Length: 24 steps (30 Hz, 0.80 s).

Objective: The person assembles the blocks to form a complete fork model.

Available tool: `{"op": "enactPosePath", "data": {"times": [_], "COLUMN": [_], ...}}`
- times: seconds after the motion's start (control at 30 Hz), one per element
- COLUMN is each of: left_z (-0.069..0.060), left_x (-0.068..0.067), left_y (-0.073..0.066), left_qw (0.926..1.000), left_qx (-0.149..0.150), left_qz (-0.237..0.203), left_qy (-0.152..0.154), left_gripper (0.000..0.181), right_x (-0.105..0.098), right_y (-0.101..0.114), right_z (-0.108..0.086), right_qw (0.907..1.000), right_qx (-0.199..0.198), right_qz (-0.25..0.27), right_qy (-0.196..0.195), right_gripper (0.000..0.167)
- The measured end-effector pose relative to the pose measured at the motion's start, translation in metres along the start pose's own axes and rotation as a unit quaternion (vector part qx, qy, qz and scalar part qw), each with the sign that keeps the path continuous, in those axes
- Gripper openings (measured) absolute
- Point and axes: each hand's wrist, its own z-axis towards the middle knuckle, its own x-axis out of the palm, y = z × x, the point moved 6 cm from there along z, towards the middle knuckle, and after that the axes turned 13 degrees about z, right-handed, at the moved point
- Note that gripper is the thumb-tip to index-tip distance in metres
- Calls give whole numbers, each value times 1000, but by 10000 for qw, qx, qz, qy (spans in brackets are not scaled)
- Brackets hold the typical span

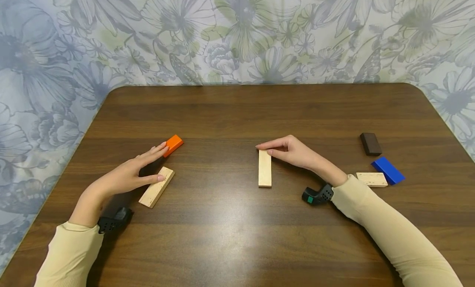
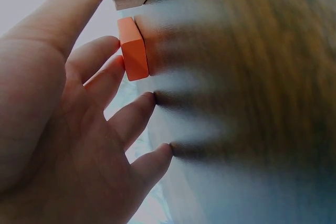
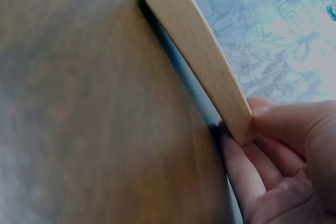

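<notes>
My right hand [image 1: 297, 151] pinches the far end of a pale wooden block [image 1: 265, 169] between thumb and fingers, near the middle of the table. In the right wrist view a thin dark gap runs along that block's [image 3: 202, 59] lower edge. To the left, my left hand [image 1: 128, 173] is spread with its fingers extended. Its fingertips touch an orange block [image 1: 174, 145], also seen in the left wrist view [image 2: 135, 51]. The thumb rests on a second pale wooden block [image 1: 157, 188], which lies slanted nearer to me.
At the right lie a dark brown block [image 1: 370, 144], a blue block [image 1: 388, 170] and another pale wooden block [image 1: 371, 179], the last two against each other. The brown wooden table [image 1: 230, 109] ends at a floral curtain [image 1: 237, 39] behind.
</notes>
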Motion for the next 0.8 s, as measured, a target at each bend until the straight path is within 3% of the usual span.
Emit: {"op": "enactPosePath", "data": {"times": [0.33,0.8], "left_z": [0,0], "left_x": [-1,-1], "left_y": [0,0], "left_qw": [10000,9999], "left_qx": [15,-18], "left_qz": [-23,-79], "left_qy": [54,67], "left_gripper": [80,82], "right_x": [2,3], "right_y": [8,10], "right_z": [2,1], "right_qw": [9943,9844], "right_qx": [-317,-837], "right_qz": [-1016,-1504], "right_qy": [-52,-365], "right_gripper": [28,28]}}
